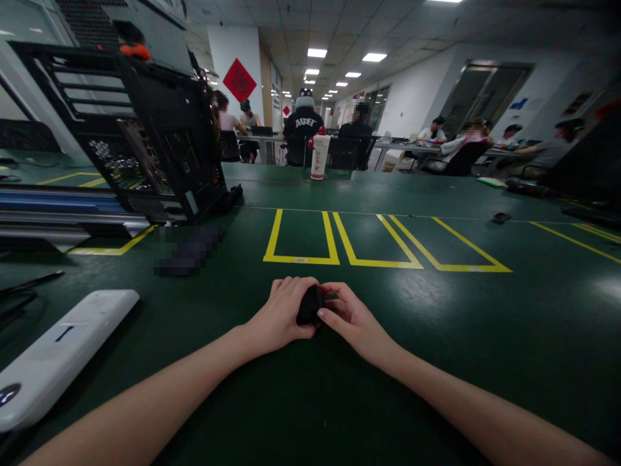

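Observation:
A small black rounded object [309, 306] is between my two hands, just above or on the green table [310, 401]; its exact kind does not show. My left hand [280, 309] wraps round its left side, with fingers over the top and the thumb below. From the right, the curled fingertips and thumb of my right hand [353, 318] touch its right side. Part of the object is hidden by the fingers of both hands.
Yellow tape outlines [301, 260] mark the table ahead. A white device [72, 349] and a blurred dark item [189, 251] lie left, near an open computer case [160, 139]. A white cup [319, 155] stands farther back. A small black ring-like item [501, 218] lies right. People sit beyond.

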`<move>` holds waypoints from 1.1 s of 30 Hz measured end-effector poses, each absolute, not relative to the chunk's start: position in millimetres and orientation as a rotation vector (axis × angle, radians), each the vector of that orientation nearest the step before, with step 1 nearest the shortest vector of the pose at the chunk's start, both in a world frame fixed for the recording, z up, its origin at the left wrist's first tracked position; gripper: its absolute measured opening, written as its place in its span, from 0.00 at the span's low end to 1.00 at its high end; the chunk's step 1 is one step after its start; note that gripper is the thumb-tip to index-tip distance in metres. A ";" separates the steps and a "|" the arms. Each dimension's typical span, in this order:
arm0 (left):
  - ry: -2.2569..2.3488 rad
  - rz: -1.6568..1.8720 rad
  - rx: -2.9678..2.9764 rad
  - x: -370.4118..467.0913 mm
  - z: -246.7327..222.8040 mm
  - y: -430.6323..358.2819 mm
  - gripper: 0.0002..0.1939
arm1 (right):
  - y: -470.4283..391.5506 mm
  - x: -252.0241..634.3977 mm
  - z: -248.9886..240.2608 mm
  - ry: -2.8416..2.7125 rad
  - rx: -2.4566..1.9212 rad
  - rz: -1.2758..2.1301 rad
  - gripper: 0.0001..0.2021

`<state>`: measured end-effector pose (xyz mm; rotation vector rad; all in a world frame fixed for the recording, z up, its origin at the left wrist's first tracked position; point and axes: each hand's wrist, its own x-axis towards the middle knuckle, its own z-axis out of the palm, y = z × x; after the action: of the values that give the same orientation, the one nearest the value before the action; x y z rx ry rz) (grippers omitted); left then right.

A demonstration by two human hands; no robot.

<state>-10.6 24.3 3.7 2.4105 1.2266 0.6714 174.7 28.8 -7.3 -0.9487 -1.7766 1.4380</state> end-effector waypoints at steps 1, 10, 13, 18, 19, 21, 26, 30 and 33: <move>1.225 0.671 2.413 -10.6 3.4 24.5 0.28 | 28.5 174.9 -6.5 -1.790 -0.959 1.442 0.14; 1.216 0.680 2.424 -10.2 2.7 24.8 0.28 | 29.7 174.1 -11.4 -1.777 -0.820 1.436 0.08; 1.218 0.674 2.420 -10.4 2.5 24.6 0.28 | 29.9 173.6 -11.9 -1.765 -0.870 1.428 0.09; 1.225 0.671 2.405 -10.1 2.0 24.7 0.29 | 29.1 175.0 -8.7 -1.800 -0.945 1.434 0.13; 1.222 0.672 2.406 -10.0 2.0 24.8 0.29 | 28.7 175.3 -8.2 -1.812 -0.927 1.441 0.12; 1.226 0.673 2.408 -10.1 1.9 24.9 0.29 | 28.1 175.5 -8.0 -1.828 -0.880 1.427 0.12; 1.218 0.673 2.403 -11.1 2.9 24.7 0.28 | 28.8 174.3 -11.1 -1.790 -0.862 1.406 0.09; 1.215 0.675 2.395 -10.8 4.2 24.1 0.28 | 29.6 173.6 -11.4 -1.791 -0.937 1.381 0.12; 1.215 0.672 2.385 -9.8 3.7 24.6 0.28 | 29.2 174.1 -10.7 -1.833 -0.961 1.371 0.15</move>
<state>-9.8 24.6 3.7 2.3855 1.2149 0.6721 174.1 29.2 -10.7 -0.9606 -1.8330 1.3710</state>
